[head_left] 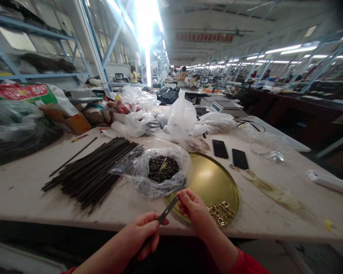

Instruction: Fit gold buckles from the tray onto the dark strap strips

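Between our two hands, just above the near edge of the worktop, runs a dark strip. It slants upward from our left hand toward our right hand, with a paler mark partway along the exposed length. Our left hand is closed around it, thumb on top, and the lower part of the strip carries on below that hand toward us. Our right hand has thumb and forefinger pinched together at the strip's upper tip; we cannot tell whether a small piece is caught there too.

Just beyond the strip, we have an open clear plastic bag holding a heap of small dark pieces. A round golden tray lies behind and to the right of our right hand, with small golden buckles gathered at its near right part. To the left of the bag, well apart from our left hand, we see a fanned pile of similar dark strips.
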Tool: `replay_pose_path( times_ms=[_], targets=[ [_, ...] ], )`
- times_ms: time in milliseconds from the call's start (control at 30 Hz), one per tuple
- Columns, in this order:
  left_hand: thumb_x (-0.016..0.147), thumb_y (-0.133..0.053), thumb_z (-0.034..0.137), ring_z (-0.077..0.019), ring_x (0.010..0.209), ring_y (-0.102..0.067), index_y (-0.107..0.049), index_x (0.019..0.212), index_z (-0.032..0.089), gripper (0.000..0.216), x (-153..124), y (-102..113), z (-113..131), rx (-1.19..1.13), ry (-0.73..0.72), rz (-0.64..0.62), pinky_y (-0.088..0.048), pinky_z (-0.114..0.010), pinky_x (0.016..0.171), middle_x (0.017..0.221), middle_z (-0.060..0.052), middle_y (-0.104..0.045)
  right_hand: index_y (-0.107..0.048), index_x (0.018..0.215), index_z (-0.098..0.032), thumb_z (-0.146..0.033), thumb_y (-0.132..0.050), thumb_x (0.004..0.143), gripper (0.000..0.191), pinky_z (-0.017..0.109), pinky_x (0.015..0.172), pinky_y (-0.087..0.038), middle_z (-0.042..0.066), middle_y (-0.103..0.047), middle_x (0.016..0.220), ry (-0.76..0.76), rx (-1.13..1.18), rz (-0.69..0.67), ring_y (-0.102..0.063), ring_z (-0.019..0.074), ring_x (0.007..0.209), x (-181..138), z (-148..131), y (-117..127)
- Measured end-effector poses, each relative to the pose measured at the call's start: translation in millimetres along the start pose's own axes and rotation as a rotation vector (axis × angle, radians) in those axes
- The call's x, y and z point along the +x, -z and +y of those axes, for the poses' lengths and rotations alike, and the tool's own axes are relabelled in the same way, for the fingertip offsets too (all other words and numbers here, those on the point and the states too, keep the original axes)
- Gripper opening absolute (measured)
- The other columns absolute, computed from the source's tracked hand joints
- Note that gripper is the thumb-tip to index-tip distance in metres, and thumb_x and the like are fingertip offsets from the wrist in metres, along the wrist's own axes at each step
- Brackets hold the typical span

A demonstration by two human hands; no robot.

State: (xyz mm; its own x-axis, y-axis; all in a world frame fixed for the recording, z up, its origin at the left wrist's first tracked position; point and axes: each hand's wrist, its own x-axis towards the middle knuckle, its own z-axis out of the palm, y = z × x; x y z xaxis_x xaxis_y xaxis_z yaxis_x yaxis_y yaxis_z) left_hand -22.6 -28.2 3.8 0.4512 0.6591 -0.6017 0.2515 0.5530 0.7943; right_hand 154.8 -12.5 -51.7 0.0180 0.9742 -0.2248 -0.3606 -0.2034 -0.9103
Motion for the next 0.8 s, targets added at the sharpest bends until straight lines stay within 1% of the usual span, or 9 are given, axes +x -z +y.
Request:
replay_pose_path(
  times_ms=[100,167,200,267,333,433,567,700,800],
  targets=[
    [0.074,-0.041,0.034,-0.0042,0.030,-0.025,-0.056,0.099,0.014,0.035,3.0,-3.5,-4.4,0.050,0.012,0.032,-0.013,-0.017,0.034,0.045,0.008,-0.048,-0.055,0.068,-0.015,-0.052,-0.066,0.065,0.039,0.017,0.044,-0.028,-0.005,-0.051,0.051,-0.025,0.010,0.010,-0.039,0.0041,0.042,-2.5,3.3,1.3],
    [0.075,-0.041,0.032,-0.0063,0.035,-0.033,-0.057,0.104,0.013,0.038,6.7,-1.3,-10.1,0.145,-0.061,0.093,-0.022,-0.017,0.036,0.049,0.006,-0.051,-0.055,0.068,-0.015,-0.051,-0.068,0.064,0.039,0.017,0.044,-0.028,-0.005,-0.052,0.052,-0.053,0.037,0.014,-0.040,0.0039,0.041,-4.8,4.6,1.7],
    [0.076,-0.042,0.031,-0.0084,0.042,-0.041,-0.058,0.106,0.013,0.038,8.3,0.7,-13.1,0.215,-0.138,0.143,-0.030,-0.018,0.041,0.054,0.004,-0.054,-0.056,0.069,-0.015,-0.051,-0.069,0.064,0.038,0.017,0.044,-0.028,-0.005,-0.053,0.052,-0.073,0.061,0.011,-0.040,0.0039,0.042,-6.3,4.8,1.6],
    [0.079,-0.043,0.032,-0.0145,0.067,-0.055,-0.060,0.108,0.015,0.037,10.4,4.8,-18.0,0.381,-0.317,0.250,-0.042,-0.024,0.063,0.073,-0.002,-0.061,-0.057,0.071,-0.015,-0.048,-0.071,0.062,0.037,0.017,0.044,-0.029,-0.004,-0.054,0.053,-0.114,0.118,-0.004,-0.042,0.0040,0.042,-10.3,4.5,0.7],
    [0.083,-0.041,0.034,-0.0198,0.085,-0.056,-0.061,0.109,0.016,0.038,10.6,7.4,-20.5,0.534,-0.421,0.319,-0.041,-0.030,0.080,0.088,-0.006,-0.061,-0.058,0.073,-0.014,-0.045,-0.074,0.060,0.037,0.016,0.044,-0.031,-0.004,-0.055,0.055,-0.152,0.177,-0.028,-0.043,0.0038,0.043,-15.1,3.2,-1.1],
    [0.085,-0.037,0.035,-0.0215,0.082,-0.057,-0.061,0.110,0.015,0.040,9.1,6.4,-20.6,0.693,-0.431,0.360,-0.043,-0.033,0.078,0.085,-0.007,-0.058,-0.057,0.072,-0.014,-0.043,-0.076,0.058,0.037,0.016,0.045,-0.033,-0.004,-0.056,0.056,-0.207,0.266,-0.046,-0.045,0.0036,0.043,-21.7,1.7,-3.5],
    [0.086,-0.036,0.031,-0.0209,0.079,-0.058,-0.061,0.110,0.015,0.038,5.6,1.4,-18.6,0.792,-0.439,0.395,-0.044,-0.031,0.075,0.085,-0.008,-0.058,-0.053,0.069,-0.015,-0.042,-0.077,0.057,0.038,0.016,0.045,-0.035,-0.004,-0.056,0.055,-0.241,0.308,-0.022,-0.045,0.0037,0.043,-25.0,4.7,-2.5],
    [0.085,-0.039,0.029,-0.0211,0.079,-0.059,-0.061,0.108,0.016,0.035,1.2,-1.0,-17.9,0.824,-0.425,0.388,-0.044,-0.030,0.075,0.086,-0.008,-0.060,-0.051,0.067,-0.015,-0.044,-0.074,0.059,0.038,0.016,0.044,-0.034,-0.005,-0.055,0.053,-0.215,0.255,-0.026,-0.043,0.0036,0.042,-24.2,10.0,1.9],
    [0.082,-0.043,0.026,-0.0211,0.083,-0.059,-0.063,0.102,0.018,0.029,0.5,-2.2,-18.6,0.756,-0.422,0.344,-0.042,-0.029,0.078,0.090,-0.007,-0.064,-0.053,0.068,-0.014,-0.046,-0.070,0.063,0.036,0.017,0.045,-0.035,-0.004,-0.056,0.054,-0.170,0.123,-0.029,-0.045,0.0045,0.043,-24.6,12.2,2.7]
  ],
)
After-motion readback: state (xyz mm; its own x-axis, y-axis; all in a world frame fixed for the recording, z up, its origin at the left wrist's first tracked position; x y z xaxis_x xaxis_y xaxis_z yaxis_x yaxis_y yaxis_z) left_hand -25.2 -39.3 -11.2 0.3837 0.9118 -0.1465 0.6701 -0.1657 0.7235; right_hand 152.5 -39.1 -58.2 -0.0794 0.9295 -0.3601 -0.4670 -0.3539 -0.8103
